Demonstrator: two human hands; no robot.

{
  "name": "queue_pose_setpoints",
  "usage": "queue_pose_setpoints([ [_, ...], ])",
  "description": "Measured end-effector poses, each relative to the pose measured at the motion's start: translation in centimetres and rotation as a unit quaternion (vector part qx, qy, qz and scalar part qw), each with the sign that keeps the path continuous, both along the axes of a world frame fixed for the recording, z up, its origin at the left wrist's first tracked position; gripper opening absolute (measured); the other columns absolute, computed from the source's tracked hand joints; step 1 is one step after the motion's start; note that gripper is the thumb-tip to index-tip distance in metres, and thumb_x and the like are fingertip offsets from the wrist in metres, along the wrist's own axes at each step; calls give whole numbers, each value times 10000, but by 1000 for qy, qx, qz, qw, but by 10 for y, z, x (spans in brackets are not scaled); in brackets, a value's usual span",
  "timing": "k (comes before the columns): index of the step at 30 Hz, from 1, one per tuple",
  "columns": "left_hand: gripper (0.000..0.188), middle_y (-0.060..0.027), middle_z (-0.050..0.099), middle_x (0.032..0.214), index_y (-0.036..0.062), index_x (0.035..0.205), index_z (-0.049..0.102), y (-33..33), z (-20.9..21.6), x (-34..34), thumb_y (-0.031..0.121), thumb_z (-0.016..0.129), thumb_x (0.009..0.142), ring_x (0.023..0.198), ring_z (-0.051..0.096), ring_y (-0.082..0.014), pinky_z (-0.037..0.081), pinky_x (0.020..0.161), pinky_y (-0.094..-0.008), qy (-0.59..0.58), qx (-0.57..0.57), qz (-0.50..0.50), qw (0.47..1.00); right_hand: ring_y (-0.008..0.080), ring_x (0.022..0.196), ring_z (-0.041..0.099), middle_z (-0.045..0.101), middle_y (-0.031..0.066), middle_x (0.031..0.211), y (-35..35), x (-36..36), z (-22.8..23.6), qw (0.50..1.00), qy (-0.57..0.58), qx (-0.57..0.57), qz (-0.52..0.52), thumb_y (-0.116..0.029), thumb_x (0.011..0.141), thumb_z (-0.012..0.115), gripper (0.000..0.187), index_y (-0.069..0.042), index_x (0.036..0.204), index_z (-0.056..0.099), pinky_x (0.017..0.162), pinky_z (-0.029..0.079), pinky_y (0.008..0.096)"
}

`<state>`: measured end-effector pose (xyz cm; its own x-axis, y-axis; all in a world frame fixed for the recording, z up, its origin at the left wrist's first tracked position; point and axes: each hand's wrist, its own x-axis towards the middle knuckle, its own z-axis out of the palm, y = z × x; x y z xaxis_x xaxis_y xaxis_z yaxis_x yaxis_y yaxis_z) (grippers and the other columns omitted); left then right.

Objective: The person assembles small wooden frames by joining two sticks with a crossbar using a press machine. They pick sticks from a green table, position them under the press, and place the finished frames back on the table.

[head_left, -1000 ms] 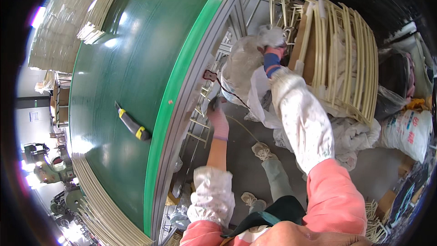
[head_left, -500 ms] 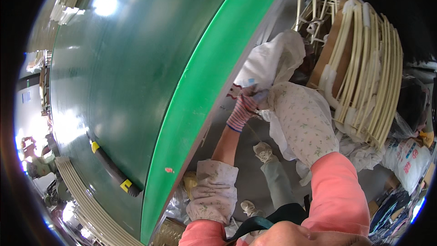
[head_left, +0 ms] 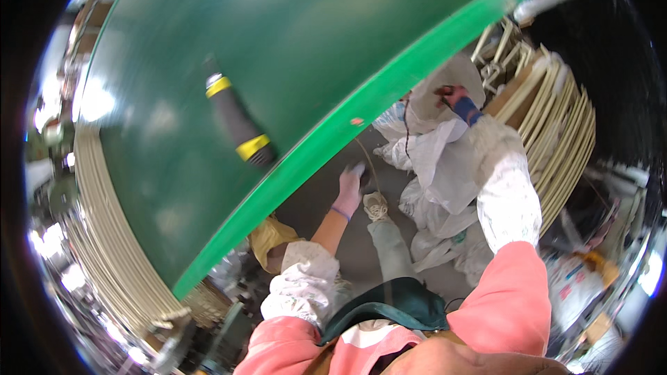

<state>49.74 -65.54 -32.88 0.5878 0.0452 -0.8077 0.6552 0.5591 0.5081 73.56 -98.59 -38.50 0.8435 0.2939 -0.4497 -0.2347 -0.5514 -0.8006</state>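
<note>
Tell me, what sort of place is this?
Probably a factory workshop, perhaps an assembly or packing area. What looks like a green conveyor belt runs alongside, with a black-and-yellow hand tool lying on it, and many slender cream-coloured frames stand bunched together at the right.

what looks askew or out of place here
A black-and-yellow handled tool lies loose and slanted on the dark green worktop, its butt near the bright green edge strip. A small reddish spot marks that strip; damage or not, I cannot tell.
</note>
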Motion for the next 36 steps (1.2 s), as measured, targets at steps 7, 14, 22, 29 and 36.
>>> queue_pose_setpoints([
  [7,333,-95,629,858,-24,1054,590,62,96,-230,210,573,818,737,595,-168,493,658,-297,-19,151,-150,977,259,1137,498,562,89,1213,24,-89,128,877,-168,-446,62,-416,789,560,530,-225,1280,503,972,393,384],
  [14,283,-74,637,873,18,1072,589,131,179,-360,198,580,854,748,614,-146,511,654,-283,24,110,32,993,250,969,573,609,154,1054,313,-305,243,920,-386,1,66,-129,870,469,209,-17,962,620,709,490,324],
  [22,239,-75,623,858,-1,1113,550,243,206,-525,86,555,890,740,614,-157,524,673,-277,-77,57,271,958,341,1142,469,519,151,1234,722,-566,455,702,-589,113,384,-237,773,628,512,-65,1241,513,997,353,453],
  [29,274,-125,637,886,-1,1130,547,348,222,-679,124,557,886,726,637,-194,534,674,-291,-71,126,407,902,228,804,644,646,58,820,853,-597,426,692,-555,-202,414,-160,768,498,157,-116,889,588,700,488,356],
  [36,259,-91,664,896,63,1127,562,388,252,-716,156,560,885,702,635,-154,492,617,-263,-38,125,413,902,274,648,624,613,82,689,839,-561,503,698,-658,-62,275,-194,706,588,145,-123,830,559,568,486,398],
])
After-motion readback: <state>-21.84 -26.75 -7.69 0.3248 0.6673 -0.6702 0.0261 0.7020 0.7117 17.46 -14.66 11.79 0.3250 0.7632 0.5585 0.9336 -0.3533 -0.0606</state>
